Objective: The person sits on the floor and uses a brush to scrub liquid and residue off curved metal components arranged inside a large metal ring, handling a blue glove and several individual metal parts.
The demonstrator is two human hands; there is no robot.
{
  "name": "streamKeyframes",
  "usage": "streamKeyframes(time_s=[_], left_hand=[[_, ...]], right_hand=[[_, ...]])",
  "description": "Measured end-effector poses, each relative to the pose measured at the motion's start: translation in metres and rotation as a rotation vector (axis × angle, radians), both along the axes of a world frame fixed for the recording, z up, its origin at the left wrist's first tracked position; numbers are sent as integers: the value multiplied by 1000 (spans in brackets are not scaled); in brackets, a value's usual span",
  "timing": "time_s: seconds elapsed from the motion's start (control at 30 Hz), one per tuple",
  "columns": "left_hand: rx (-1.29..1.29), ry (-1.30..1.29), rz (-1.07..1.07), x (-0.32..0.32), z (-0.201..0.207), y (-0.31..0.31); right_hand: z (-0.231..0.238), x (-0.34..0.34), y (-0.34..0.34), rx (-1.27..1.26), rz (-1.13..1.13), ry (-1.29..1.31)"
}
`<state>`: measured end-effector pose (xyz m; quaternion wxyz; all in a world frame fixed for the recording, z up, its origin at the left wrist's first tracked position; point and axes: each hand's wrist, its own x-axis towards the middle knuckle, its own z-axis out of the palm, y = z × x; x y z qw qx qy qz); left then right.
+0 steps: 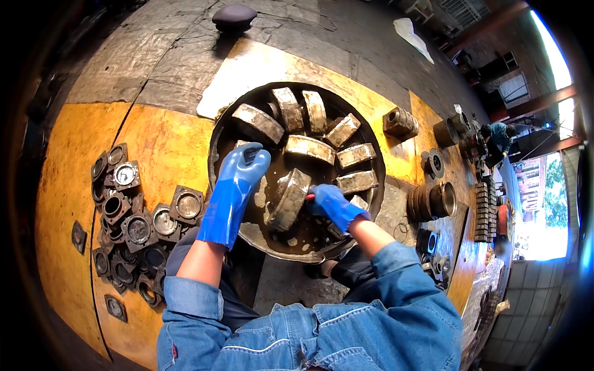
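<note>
Both my hands wear long blue rubber gloves over a wide round black basin (215, 139) with murky brown liquid in its bottom. Closed around something with a red end, perhaps a handle (309, 198), my right hand (332, 203) is against the right side of a thick, dirty curved metal block (291, 201). The rest of that red thing is hidden. My left hand (247, 164) hovers by the basin's left side, fingers bent and thumb apart, seemingly holding nothing. Several similar blocks stand along the far and right inside wall, and another curved block (309, 148) lies in the middle.
Left of the basin, square flanged metal parts (137, 229) lie heaped on yellow boards (68, 185). On the right stand a ribbed metal cylinder (433, 201) and a stacked round part (401, 123). A dark round cushion (234, 17) sits beyond. Another person (498, 136) is far right.
</note>
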<state>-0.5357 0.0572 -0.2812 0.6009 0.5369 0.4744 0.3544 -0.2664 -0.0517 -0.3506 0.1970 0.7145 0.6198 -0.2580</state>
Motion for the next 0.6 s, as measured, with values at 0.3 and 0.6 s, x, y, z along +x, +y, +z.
streamKeyframes(time_s=[0.3, 0.6], left_hand=[[30, -2, -2, -5, 9, -3], [-49, -9, -36, 4, 10, -5]], right_hand=[[83, 64, 43, 55, -355, 608], [73, 108, 130, 836, -1095, 1389]])
